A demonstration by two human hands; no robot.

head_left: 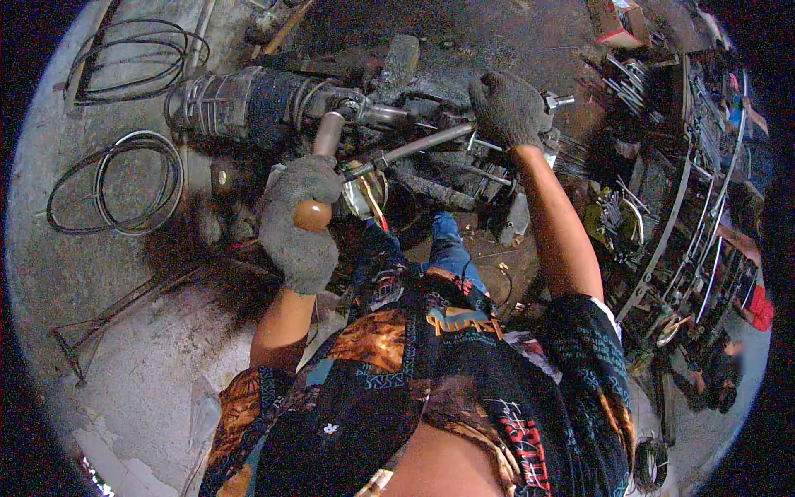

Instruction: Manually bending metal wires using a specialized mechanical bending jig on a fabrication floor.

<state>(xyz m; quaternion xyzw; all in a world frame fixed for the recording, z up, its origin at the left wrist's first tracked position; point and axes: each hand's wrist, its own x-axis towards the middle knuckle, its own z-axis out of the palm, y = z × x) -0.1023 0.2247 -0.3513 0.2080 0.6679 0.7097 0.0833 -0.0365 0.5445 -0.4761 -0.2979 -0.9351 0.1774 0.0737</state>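
Observation:
Both my hands wear grey knit gloves. My left hand is closed around a handle with a rounded brown end; a metal shaft sticks out beyond the fist toward the machine. Toward the right, my right hand makes a fist around a long metal rod. One end of the rod lies beside my left glove, and a bright metal tip shows past my right fist, in line with it. Beyond my hands lies a dark, greasy machine with a ribbed cylindrical body. Its parts under the rod are hard to make out.
Coiled cables lie on the floor at the left. A rack loaded with metal rods runs along the right. Toward the far right sits a cardboard box. Another person's red sleeve appears at the right rim.

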